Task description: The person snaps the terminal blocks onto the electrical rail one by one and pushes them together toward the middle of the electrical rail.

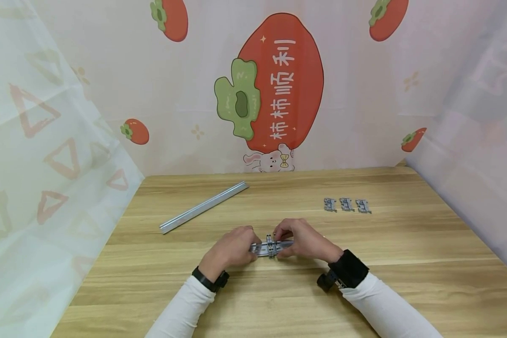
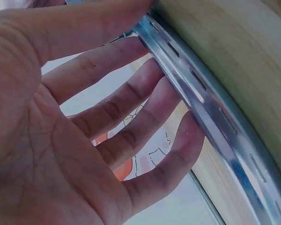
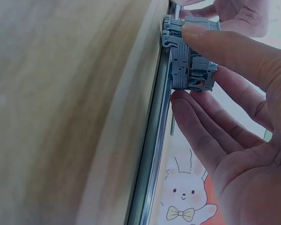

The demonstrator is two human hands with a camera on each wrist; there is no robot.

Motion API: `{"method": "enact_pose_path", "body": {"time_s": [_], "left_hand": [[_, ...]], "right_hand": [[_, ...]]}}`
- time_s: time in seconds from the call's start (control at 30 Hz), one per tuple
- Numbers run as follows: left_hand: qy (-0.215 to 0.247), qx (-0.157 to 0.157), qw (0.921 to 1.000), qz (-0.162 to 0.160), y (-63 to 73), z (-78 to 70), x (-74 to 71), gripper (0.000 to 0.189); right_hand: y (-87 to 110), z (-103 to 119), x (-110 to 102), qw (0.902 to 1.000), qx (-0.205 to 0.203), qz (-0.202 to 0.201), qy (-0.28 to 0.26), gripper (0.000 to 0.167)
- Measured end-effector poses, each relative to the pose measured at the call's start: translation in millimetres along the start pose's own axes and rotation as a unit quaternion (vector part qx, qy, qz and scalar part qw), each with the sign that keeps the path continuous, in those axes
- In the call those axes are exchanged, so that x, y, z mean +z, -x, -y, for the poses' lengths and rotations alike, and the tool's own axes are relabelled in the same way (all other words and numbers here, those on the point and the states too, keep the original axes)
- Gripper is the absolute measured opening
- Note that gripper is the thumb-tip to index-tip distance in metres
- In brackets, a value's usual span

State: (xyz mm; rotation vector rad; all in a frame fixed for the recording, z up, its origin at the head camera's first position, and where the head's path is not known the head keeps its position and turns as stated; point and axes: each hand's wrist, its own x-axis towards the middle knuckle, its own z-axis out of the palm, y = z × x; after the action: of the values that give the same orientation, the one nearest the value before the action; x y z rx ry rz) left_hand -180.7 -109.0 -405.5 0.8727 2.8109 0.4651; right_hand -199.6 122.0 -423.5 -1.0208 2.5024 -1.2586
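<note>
A slotted metal DIN rail lies crosswise on the table, with grey terminal blocks standing side by side on it. On its left part, my left hand grips the rail, thumb on the near side and fingertips along the far edge; the left wrist view shows those fingers against the rail. From the right, my right hand pinches a terminal block. Its thumb presses one end while the other fingers touch the side and far end. Part of the rail is hidden behind both hands.
A longer metal rail lies at an angle at the back left. Towards the back right, three grey terminal blocks lie in a row. A patterned cloth hangs behind the wooden table.
</note>
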Motion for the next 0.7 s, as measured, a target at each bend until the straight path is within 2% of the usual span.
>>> {"method": "enact_pose_path", "body": {"time_s": [0.7], "left_hand": [[-0.003,0.013,0.9999,-0.009,-0.2,0.2,1.0,0.006]], "right_hand": [[0.1,2.1,3.0,0.9999,0.008,-0.009,0.001,0.034]]}}
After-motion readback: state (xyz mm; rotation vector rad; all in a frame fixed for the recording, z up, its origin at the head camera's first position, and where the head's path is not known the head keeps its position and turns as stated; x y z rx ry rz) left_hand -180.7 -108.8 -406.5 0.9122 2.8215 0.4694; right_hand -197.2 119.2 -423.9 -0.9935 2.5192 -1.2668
